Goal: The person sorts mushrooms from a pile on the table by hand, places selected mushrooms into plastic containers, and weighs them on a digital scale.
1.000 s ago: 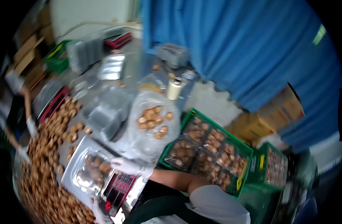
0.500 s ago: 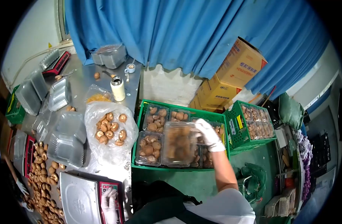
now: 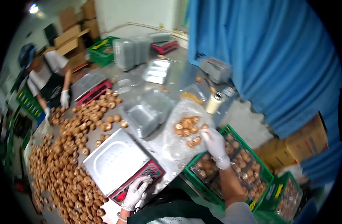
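My left hand [image 3: 135, 192], in a white glove, rests at the red keypad edge of the scale [image 3: 117, 160]; its fingers are bent, and whether they hold anything is hidden. The scale's metal plate carries nothing. My right hand [image 3: 215, 146], also gloved, is over the right edge of the clear plastic bag [image 3: 171, 140], beside a single mushroom [image 3: 204, 127]. Blur hides how its fingers close. More mushrooms [image 3: 186, 126] lie on the bag. Under my right forearm stands the green crate [image 3: 268, 175] with packed boxes of mushrooms [image 3: 245, 164].
A large mushroom pile [image 3: 66, 175] covers the table's left side. Across it a co-worker [image 3: 48, 74] stands by another scale [image 3: 94, 93]. Empty clear trays [image 3: 143, 117], a cream bottle [image 3: 214, 103] and a second green crate [image 3: 281, 194] are around; cartons [image 3: 305, 140] stand right.
The view has swung left. My right hand has let go of the mushroom box over the crate and moved to the bag. My left hand stays by the scale's keypad.
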Tool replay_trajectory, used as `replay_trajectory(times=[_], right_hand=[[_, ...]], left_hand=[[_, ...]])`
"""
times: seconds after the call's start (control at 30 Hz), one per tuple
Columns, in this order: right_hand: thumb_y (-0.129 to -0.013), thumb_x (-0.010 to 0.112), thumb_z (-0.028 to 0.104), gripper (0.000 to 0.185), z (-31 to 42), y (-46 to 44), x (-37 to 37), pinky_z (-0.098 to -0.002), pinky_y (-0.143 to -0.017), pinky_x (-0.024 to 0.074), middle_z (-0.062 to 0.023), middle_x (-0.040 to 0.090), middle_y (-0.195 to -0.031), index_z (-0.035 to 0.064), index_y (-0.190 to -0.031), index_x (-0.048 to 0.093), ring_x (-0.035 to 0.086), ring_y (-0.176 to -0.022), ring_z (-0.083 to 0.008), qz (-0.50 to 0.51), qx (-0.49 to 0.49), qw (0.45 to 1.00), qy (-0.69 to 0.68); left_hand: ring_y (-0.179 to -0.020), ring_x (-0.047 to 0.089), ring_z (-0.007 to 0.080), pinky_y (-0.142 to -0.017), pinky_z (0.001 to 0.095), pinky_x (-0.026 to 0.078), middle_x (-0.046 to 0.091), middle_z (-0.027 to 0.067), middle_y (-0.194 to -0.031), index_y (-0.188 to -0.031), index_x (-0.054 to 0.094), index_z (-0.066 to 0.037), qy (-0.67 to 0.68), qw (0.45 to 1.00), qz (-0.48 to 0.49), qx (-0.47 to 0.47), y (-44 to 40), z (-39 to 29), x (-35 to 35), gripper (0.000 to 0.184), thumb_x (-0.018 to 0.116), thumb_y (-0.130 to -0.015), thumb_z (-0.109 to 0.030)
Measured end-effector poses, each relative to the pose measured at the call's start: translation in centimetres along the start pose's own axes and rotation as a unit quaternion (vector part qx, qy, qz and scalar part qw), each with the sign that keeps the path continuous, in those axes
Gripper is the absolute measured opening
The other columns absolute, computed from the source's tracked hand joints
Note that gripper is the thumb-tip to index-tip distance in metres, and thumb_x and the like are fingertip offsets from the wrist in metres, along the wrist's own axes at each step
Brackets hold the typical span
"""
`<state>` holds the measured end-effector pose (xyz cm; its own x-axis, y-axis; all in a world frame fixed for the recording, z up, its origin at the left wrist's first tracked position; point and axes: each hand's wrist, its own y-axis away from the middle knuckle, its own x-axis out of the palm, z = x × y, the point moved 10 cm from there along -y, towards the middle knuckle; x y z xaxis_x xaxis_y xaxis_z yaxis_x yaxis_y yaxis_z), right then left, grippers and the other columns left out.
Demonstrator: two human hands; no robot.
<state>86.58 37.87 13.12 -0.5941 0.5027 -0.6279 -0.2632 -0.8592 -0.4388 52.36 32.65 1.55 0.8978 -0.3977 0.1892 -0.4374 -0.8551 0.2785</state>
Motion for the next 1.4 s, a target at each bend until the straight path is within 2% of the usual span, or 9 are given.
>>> replay_trajectory(times=[0.17,0.33,0.57,0.67,0.7,0.73,0.97,1.1,1.4], right_hand=[[-0.085,0.061,0.039,0.035,12.3,-7.8,19.1,-0.0433,-0.07,0.0474,-0.0136,0.065,-0.083,0.0051,-0.08,0.064,0.063,-0.079,-0.0301,0.043,-0.219,0.967,0.119],[-0.083,0.053,0.021,0.017,11.7,-4.8,32.2,-0.0425,-0.051,0.0483,-0.0109,0.063,-0.066,0.0148,-0.07,0.062,0.063,-0.059,-0.0274,0.226,-0.349,0.875,0.247],[-0.078,0.06,0.025,0.022,8.8,-9.3,27.7,-0.0441,-0.059,0.0448,-0.0203,0.06,-0.069,0.0034,-0.073,0.064,0.058,-0.063,-0.0386,0.263,-0.215,0.939,0.053],[-0.087,0.052,0.013,0.025,5.1,-13.4,26.9,-0.0326,-0.058,0.0415,-0.0081,0.054,-0.061,-0.0005,-0.066,0.057,0.048,-0.059,-0.0126,0.301,-0.044,0.942,-0.142],[-0.091,0.049,0.016,0.028,8.2,-14.5,23.2,-0.0311,-0.058,0.0401,-0.0034,0.053,-0.063,-0.0001,-0.07,0.057,0.047,-0.06,-0.0119,0.255,-0.159,0.943,-0.143],[-0.093,0.048,0.018,0.027,7.6,-14.7,21.0,-0.0294,-0.059,0.0394,-0.0017,0.053,-0.068,-0.0019,-0.076,0.055,0.047,-0.063,-0.0116,0.211,0.017,0.938,-0.275],[-0.077,0.066,0.013,0.019,24.3,1.0,20.3,-0.0377,-0.061,0.0393,-0.0123,0.049,-0.067,0.0028,-0.068,0.054,0.049,-0.062,-0.0276,0.341,-0.352,0.871,-0.037],[-0.073,0.071,0.02,0.016,23.4,10.8,24.0,-0.0409,-0.077,0.0457,-0.0087,0.06,-0.075,0.0078,-0.072,0.062,0.059,-0.074,-0.0294,0.456,-0.5,0.735,0.04],[-0.077,0.065,0.008,0.021,40.1,13.8,26.4,-0.0356,-0.077,0.0491,-0.0156,0.066,-0.089,0.0006,-0.097,0.066,0.063,-0.083,-0.031,0.4,-0.313,0.85,-0.137]], left_hand=[[-0.108,0.058,0.0175,-0.096,0.0292,0.044,0.061,0.01,-0.115,-0.121,0.054,0.002,-0.002,0.989,-0.142,0.033,6.2,1.2,-5.3,0.027,0.051,-0.096,-0.009],[-0.108,0.058,0.0162,-0.095,0.0268,0.044,0.062,0.0104,-0.113,-0.123,0.052,0.002,0.061,0.943,-0.327,0.032,15.0,4.8,-9.6,0.03,0.049,-0.098,-0.013],[-0.092,0.063,0.0149,-0.084,0.0276,0.05,0.065,0.0091,-0.103,-0.118,0.056,0.003,0.133,0.868,-0.478,0.019,22.3,9.3,-11.0,0.029,0.052,-0.096,-0.015],[-0.1,0.061,0.0152,-0.091,0.0283,0.048,0.065,0.0099,-0.106,-0.12,0.055,0.003,0.134,0.895,-0.426,0.015,21.3,9.9,-10.8,0.03,0.049,-0.098,-0.016],[-0.1,0.061,0.0152,-0.091,0.0283,0.048,0.065,0.0099,-0.106,-0.12,0.055,0.003,0.141,0.889,-0.436,0.017,21.4,9.9,-11.1,0.03,0.049,-0.098,-0.016],[-0.099,0.061,0.0147,-0.09,0.0281,0.048,0.065,0.0092,-0.106,-0.12,0.055,0.002,0.116,0.896,-0.428,0.006,21.2,9.7,-11.3,0.029,0.05,-0.098,-0.016],[-0.095,0.061,0.012,-0.088,0.0268,0.048,0.065,0.0066,-0.103,-0.12,0.057,-0.002,0.049,0.912,-0.405,-0.036,21.1,10.3,-13.5,0.029,0.053,-0.096,-0.019],[-0.093,0.062,0.0121,-0.083,0.027,0.051,0.065,0.008,-0.103,-0.119,0.057,-0.002,-0.062,0.83,-0.552,-0.035,26.9,9.7,-19.8,0.031,0.06,-0.092,-0.017],[-0.103,0.053,0.0332,-0.086,0.0409,0.045,0.054,0.0158,-0.115,-0.119,0.051,-0.002,-0.478,0.586,-0.653,-0.033,28.1,3.0,-35.5,0.064,0.078,-0.068,-0.029]])
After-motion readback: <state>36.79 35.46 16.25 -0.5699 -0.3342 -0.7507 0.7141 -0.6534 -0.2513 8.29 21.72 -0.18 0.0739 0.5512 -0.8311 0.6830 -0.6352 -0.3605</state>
